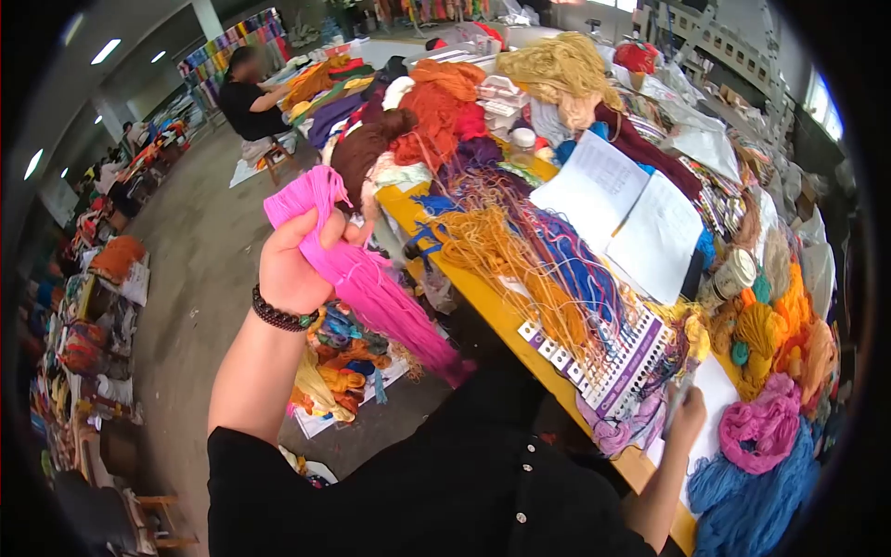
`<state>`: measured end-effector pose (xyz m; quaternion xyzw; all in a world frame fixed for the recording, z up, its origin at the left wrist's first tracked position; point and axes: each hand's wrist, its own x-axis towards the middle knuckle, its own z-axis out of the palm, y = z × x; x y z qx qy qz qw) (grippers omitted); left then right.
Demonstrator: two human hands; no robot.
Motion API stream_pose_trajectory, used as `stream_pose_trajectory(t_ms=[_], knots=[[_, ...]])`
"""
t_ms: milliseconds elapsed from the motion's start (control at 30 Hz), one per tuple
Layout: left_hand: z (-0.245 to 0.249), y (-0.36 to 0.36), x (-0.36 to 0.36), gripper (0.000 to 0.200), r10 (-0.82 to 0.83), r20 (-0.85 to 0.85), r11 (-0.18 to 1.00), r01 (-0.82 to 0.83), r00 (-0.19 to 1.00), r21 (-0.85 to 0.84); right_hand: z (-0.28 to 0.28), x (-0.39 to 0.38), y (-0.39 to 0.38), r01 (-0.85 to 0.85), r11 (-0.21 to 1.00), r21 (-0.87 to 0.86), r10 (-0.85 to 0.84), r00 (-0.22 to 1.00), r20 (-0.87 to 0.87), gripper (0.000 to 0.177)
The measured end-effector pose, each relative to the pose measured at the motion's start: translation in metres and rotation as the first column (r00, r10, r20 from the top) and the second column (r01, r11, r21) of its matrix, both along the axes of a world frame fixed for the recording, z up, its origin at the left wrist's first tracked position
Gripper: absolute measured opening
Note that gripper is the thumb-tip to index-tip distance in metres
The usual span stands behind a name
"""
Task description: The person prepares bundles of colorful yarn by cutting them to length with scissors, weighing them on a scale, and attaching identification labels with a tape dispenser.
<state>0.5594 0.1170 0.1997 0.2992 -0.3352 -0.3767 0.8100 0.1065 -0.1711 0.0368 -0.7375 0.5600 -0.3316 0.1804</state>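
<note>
My left hand (299, 260), raised on the left, is closed around a bright pink skein of yarn (376, 297). The skein is folded over at the top, and its long loose end hangs down to the right. Low on the right, my right hand (689, 416) is at the table's front edge, over a white sheet of paper (713, 395). Its fingers are closed on a slim greyish object (682, 388) whose kind I cannot make out. Beside this hand lie a color sample card (620, 371) with tied threads and a pink coil of yarn (759, 429).
The yellow-edged table (483, 302) is heaped with yarn. An open notebook (617, 209) lies among orange threads (492, 260) and blue yarn (752, 501). More yarn (343, 376) sits below the table. A person (252, 102) sits at the far end; a walkway (200, 241) runs left.
</note>
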Motion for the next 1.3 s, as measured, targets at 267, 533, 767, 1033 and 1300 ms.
stream_pose_trajectory(t_ms=[267, 533, 767, 1033, 1300], knots=[[-0.002, 0.008, 0.023, 0.015, -0.114, 0.161, 0.982, 0.136, 0.98, -0.132, -0.064, -0.129, -0.008, 0.487, 0.873, 0.024, -0.392, 0.731, -0.559, 0.05], [-0.012, 0.002, 0.006, 0.024, 0.157, -0.183, 0.977, -0.125, 0.971, 0.175, -0.072, -0.144, -0.02, 0.289, 0.949, 0.13, -0.165, 0.801, -0.575, 0.042], [0.022, -0.026, -0.035, 0.011, 0.348, -0.096, 0.911, -0.313, 0.932, 0.269, 0.011, -0.003, -0.006, -0.297, 0.945, -0.135, 0.311, 0.945, 0.101, 0.025], [0.068, -0.042, -0.112, 0.008, 0.242, 0.566, 0.947, -0.318, 0.788, 0.039, 0.05, 0.235, 0.122, -0.957, -0.195, 0.215, 0.831, -0.045, 0.554, 0.077], [-0.066, 0.01, 0.097, 0.017, 0.49, -0.234, 0.848, -0.397, 0.839, 0.351, 0.037, 0.209, 0.107, -0.673, -0.437, 0.597, 0.617, 0.259, 0.744, 0.018]])
